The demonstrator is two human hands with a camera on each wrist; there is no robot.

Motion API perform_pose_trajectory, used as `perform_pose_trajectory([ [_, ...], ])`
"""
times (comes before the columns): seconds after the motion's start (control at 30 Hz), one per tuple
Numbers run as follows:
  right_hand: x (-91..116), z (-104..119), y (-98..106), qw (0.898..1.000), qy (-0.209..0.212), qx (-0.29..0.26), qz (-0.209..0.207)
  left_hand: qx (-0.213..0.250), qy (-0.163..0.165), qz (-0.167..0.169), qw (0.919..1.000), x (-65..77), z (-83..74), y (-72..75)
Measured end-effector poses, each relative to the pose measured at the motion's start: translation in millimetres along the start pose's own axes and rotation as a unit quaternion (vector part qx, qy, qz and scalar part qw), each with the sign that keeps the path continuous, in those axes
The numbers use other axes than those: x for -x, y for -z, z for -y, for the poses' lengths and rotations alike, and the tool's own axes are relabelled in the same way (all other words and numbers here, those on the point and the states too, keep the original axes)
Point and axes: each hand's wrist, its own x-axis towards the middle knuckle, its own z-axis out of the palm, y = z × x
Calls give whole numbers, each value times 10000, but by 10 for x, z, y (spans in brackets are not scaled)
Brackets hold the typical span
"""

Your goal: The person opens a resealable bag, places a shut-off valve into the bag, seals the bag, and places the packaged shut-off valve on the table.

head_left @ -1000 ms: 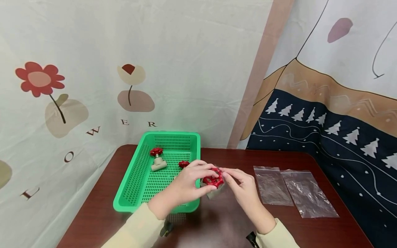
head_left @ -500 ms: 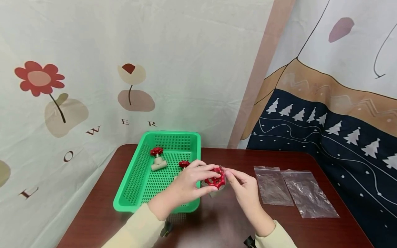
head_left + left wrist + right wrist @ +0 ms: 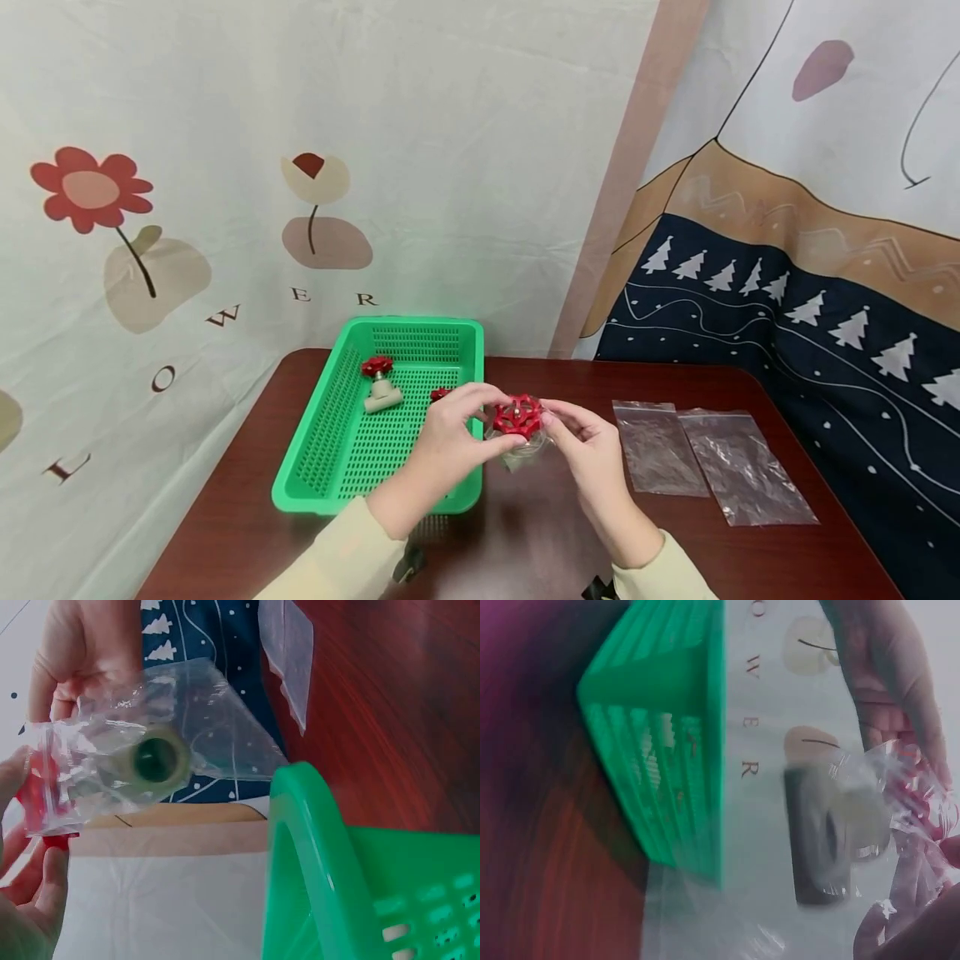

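Observation:
Above the table beside the basket, a stop valve (image 3: 517, 417) hangs with its red handwheel up. Its pale pipe body (image 3: 181, 771) is inside a clear zip bag (image 3: 217, 739), and the handwheel sits at the bag's mouth. My left hand (image 3: 448, 429) grips the handwheel from the left, thumb at the near side and fingers at the far side. On the right, my right hand (image 3: 600, 454) pinches the bag's edge between thumb and fingers, close to the wheel. The right wrist view is blurred, with the valve body (image 3: 855, 825) showing through the plastic.
A green basket (image 3: 303, 475) stands left of the hands. In it lie a valve with a red wheel (image 3: 382, 393) and another red wheel (image 3: 439, 393), partly hidden by my left hand. Two flat zip bags (image 3: 660, 450) lie on the table (image 3: 540, 550) at right. A printed curtain hangs behind.
My left fingers have shifted from across the top of the handwheel to its left side, so more of the wheel shows. My right hand keeps its pinch on the bag.

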Motion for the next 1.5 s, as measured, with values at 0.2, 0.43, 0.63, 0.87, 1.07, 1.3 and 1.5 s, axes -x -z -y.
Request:
perform_pose_trajectory([
  [0.2, -4, -12, -26, 9998, -105, -195, -23, 76, 426, -29, 9991, 3, -20, -6],
  [0.43, -2, -28, -38, 10000, -35, -7, 20, 77, 774, 116, 9969, 3, -37, 13],
  [0.63, -9, -4, -23, 9997, -206, 165, 7, -14, 720, 311, 9969, 25, -62, -2],
  [0.87, -19, 36, 5, 9983, -508, 253, 141, 4, 382, 447, 9983, 36, -56, 1],
  [1.07, -30, 51, 7, 9979, -633, 91, 83, 111, 253, 410, 9988, 44, -51, -17],
  [1.3, -44, 50, -14, 9972, -714, -81, -201, -290, 559, -51, 9980, 71, -64, -90],
  [1.5, -39, 15, -28, 9966, -689, -221, -391, -668, 777, 53, 9947, 86, -65, -85],
])
